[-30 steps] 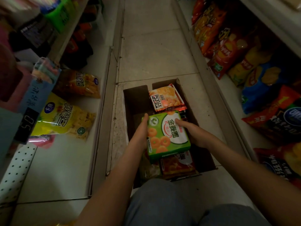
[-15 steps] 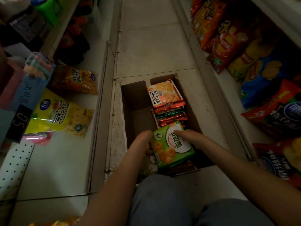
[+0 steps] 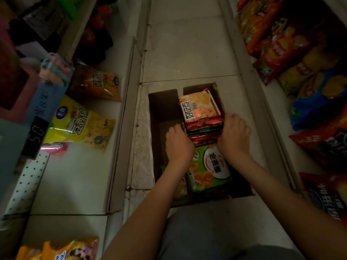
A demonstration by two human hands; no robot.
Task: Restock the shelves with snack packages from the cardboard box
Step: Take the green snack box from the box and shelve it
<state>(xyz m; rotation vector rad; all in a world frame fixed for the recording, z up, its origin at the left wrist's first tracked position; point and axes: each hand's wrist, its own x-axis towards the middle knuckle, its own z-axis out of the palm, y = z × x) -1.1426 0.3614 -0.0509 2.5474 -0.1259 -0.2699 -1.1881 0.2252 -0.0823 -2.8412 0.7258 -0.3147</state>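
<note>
— Where are the person's hands?

— Both are down in the cardboard box [image 3: 161,109]. The left hand [image 3: 178,142] is against the left edge of the stack of orange snack packs [image 3: 200,109], with its fingers bent down beside it. The right hand [image 3: 234,136] does the same at the right edge, so the stack is clasped between the two. The fingertips themselves are hidden below the packs.

— And where does the stack sit?

— At the far right of the box, top pack face up, with red foil edges showing beneath it. Just nearer the person, partly under both wrists, a green package [image 3: 210,171] lies flat in the box. The box's left half shows only its dark inside.

— What lies around the box?

— It stands on the tiled floor [image 3: 187,53] of a narrow aisle. On the left shelf [image 3: 71,175] lies a yellow bag [image 3: 78,122], with a darker orange bag [image 3: 95,83] beyond it. The right shelf [image 3: 272,102] is crowded with chip bags, among them a blue bag [image 3: 319,100].
</note>
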